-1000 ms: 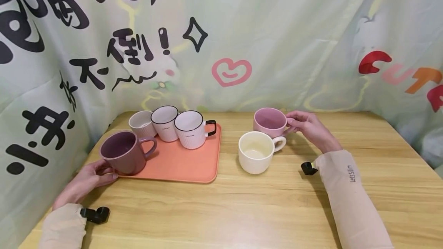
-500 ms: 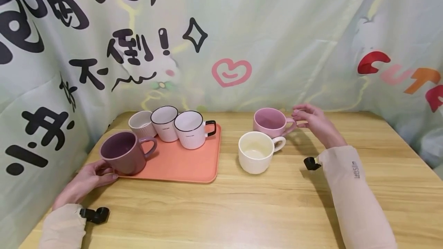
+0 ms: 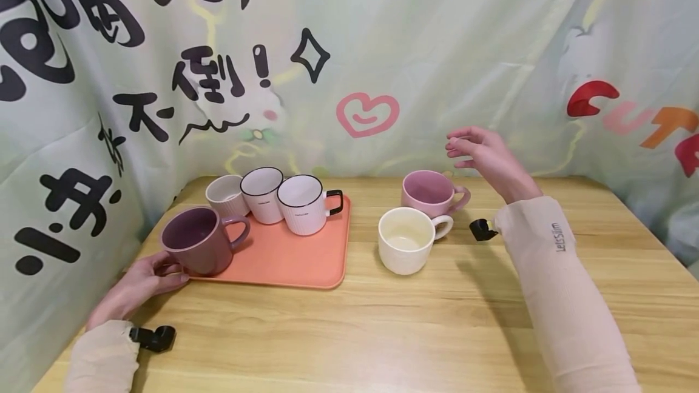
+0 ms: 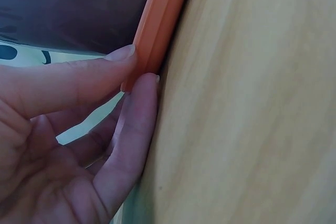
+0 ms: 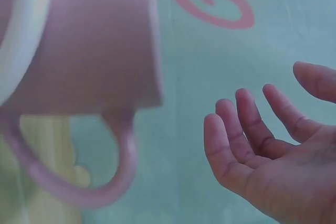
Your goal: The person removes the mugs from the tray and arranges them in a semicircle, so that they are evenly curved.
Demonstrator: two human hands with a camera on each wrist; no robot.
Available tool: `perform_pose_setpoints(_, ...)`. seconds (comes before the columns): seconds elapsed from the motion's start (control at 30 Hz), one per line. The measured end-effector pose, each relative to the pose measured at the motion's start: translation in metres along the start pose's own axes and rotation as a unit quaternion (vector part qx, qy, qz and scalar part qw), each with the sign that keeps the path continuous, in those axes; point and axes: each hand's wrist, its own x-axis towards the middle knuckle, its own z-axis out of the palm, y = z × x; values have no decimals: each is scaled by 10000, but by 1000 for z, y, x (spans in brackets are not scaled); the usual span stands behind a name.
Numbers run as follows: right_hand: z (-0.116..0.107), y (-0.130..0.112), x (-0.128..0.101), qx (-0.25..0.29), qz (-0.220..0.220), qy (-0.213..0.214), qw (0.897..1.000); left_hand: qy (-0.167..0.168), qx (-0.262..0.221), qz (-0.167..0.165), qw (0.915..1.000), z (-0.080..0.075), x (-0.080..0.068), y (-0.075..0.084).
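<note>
Tray (image 3: 295, 259): orange. Purple mug (image 3: 196, 241): dark plum. Ribbed mug (image 3: 225, 196): off-white. Two white mugs (image 3: 303, 204): black rims, front one ribbed, black handle. Pink mug (image 3: 431, 193): pale pink. Cream mug (image 3: 405, 240): cream. Desk (image 3: 382, 332): light wood grain. Backdrop (image 3: 437, 47): pale green, black characters, pink heart. Sleeves (image 3: 557, 284): beige.

Head camera looks forward and down over the worktop (image 3: 382, 332); wrist cameras sit close, sharing its tray (image 4: 157, 24) edge at 9 o'clock and pink mug (image 5: 84, 40) at 1 o'clock.

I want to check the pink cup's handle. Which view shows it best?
The right wrist view: the pink cup fills the frame, its handle loop whole though blurred. The head view shows it small, behind the cream cup. The left wrist view misses it.
</note>
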Motion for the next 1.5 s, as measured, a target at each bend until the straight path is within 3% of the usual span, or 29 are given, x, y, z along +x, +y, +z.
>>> perform_pose_setpoints(0.13, 7, -13, 3, 181, -36, 29, 9998, 21, 47, 1, 10000, -1, -1, 1)
perform_pose_setpoints(0.4, 21, -33, 7, 892, -264, 477, 9945, 2, -31, 98, 9999, -1, 1, 0)
perform_pose_setpoints(0.9, 53, -59, 15, 1037, -222, -79, 9943, 29, 2, 226, 9997, 0, 1, -2)
perform_pose_setpoints(1.5, 105, -79, 17, 1268, -105, -901, 9878, 27, 60, 101, 9999, 1, -1, -1)
